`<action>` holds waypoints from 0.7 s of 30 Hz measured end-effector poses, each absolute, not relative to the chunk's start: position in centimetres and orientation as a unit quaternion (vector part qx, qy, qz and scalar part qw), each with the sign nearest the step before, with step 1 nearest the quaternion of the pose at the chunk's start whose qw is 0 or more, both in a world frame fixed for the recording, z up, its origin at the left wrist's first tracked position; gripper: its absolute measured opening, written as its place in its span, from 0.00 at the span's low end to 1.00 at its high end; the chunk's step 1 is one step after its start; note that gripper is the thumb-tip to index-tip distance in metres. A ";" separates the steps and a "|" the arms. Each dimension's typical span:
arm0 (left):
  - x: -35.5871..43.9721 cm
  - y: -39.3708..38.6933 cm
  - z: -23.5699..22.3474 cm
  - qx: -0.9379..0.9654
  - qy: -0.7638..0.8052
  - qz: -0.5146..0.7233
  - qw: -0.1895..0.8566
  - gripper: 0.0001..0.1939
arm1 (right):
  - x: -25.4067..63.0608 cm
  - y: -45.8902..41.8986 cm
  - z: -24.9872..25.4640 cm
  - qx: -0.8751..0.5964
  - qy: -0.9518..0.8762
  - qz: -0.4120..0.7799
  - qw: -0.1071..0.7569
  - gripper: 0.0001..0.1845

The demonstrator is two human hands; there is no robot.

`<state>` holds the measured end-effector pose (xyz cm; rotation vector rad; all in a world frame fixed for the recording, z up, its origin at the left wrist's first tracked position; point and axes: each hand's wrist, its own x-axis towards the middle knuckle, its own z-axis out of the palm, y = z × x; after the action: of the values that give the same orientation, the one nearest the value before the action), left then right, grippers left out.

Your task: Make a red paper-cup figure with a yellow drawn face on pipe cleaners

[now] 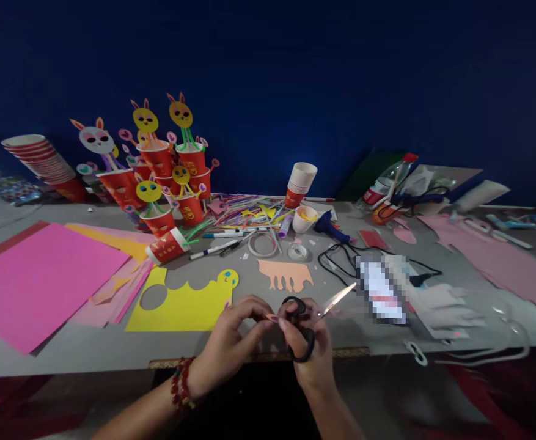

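small pointed orange-and-purple paper piece (272, 318) between my two hands

my left hand (231, 342) pinches its left end, fingers nearly closed; my right hand (311, 342), curled around black-handled metal scissors (336, 300), meets its right.

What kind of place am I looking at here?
Probably a craft workspace: scissors in the right hand, cut yellow paper, and paper cups topped with rabbit faces.

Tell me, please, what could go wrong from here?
The right hand holds scissors beside the small paper piece, so the blades might swing and nick something. That tiny piece, at the fingertips of the left hand, could bend or drop. The stacked red cups carrying paper figures might topple if bumped.
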<state>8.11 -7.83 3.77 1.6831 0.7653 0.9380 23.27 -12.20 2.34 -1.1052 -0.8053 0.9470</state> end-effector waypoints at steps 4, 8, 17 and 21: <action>8.4 -8.0 3.9 0.674 0.310 0.424 0.519 0.06 | 23.0 -12.4 1.9 -0.484 -0.380 0.415 0.671 0.07; 8.4 -8.0 3.9 0.685 0.304 0.425 0.508 0.06 | 22.9 -12.6 2.1 -0.491 -0.406 0.411 0.652 0.07; 7.9 -7.8 4.6 0.722 0.287 0.436 0.454 0.06 | 23.0 -12.6 2.3 -0.486 -0.431 0.410 0.640 0.11; 7.6 -7.7 4.2 0.748 0.290 0.415 0.429 0.05 | 23.6 -12.4 2.6 -0.503 -0.450 0.431 0.599 0.11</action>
<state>7.59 -7.71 4.19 1.8662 0.7232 1.0367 23.58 -12.44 2.65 -1.1672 -1.0437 0.9997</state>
